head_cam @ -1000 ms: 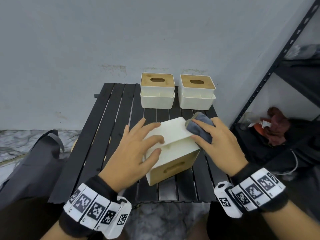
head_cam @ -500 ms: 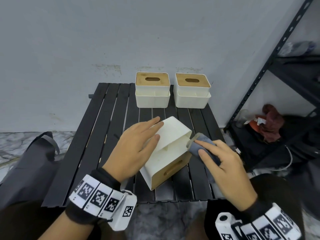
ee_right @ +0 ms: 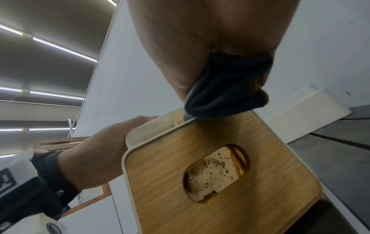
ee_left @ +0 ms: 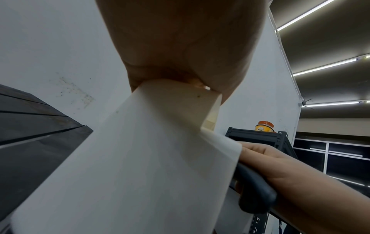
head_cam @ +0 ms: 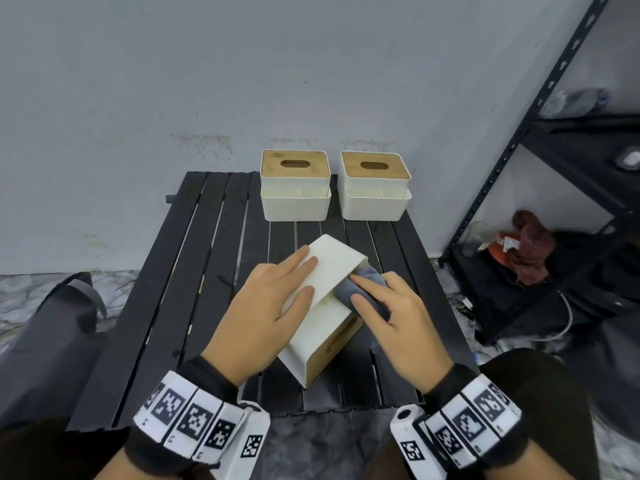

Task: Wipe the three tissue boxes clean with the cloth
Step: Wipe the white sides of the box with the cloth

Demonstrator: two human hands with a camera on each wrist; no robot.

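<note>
A white tissue box (head_cam: 313, 341) with a wooden lid (ee_right: 220, 158) lies tipped on its side mid-table, lid facing me. My left hand (head_cam: 294, 278) rests flat on its upper white face (ee_left: 150, 158), fingers straight, steadying it. My right hand (head_cam: 367, 292) grips a bunched grey cloth (head_cam: 372, 274) and presses it against the box's right side, just by the lid's edge (ee_right: 224, 88). Two more white boxes with wooden lids stand upright at the table's back, one at the left (head_cam: 295, 199) and one at the right (head_cam: 374, 199).
The black slatted table (head_cam: 173, 289) stands against a grey wall. A black metal shelf (head_cam: 519, 133) rises at the right, with a reddish rag (head_cam: 526, 251) on its low tier. A dark bag (head_cam: 45, 323) lies on the floor at the left.
My right hand drew the cloth from the box's far top corner down along its right side. The box turned under my left hand, which stayed on top.
</note>
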